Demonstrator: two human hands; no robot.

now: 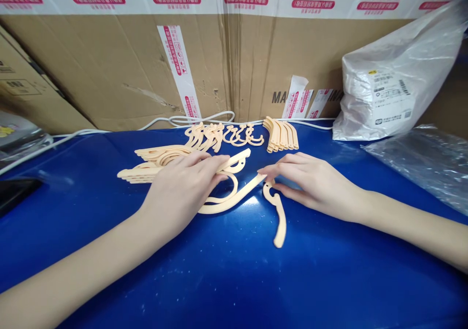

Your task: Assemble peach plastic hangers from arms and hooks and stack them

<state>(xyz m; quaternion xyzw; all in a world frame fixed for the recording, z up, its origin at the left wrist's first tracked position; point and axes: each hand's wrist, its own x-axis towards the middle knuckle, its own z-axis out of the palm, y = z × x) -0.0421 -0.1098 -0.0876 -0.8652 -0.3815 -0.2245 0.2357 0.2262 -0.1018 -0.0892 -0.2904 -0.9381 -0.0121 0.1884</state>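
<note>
My left hand (183,185) is closed round a cream plastic hanger body (234,200), whose curved bars stick out past the fingers to the right. At the tip of its lower bar, my right hand (310,180) has its fingers pinched together. A short curved hanger arm (280,224) with a rounded, holed end runs down from under these fingertips; the fingers partly hide where it meets the bar. Behind my left hand lies a stack of similar hanger bodies (137,173), partly covered by the hand.
Several hanger hooks (206,135) and a row of short hanger arms (283,134) lie at the back of the blue table (234,280). Behind run a white cable (157,121) and cardboard boxes (120,66). A white plastic parcel (387,85) stands at right, near clear film (424,158).
</note>
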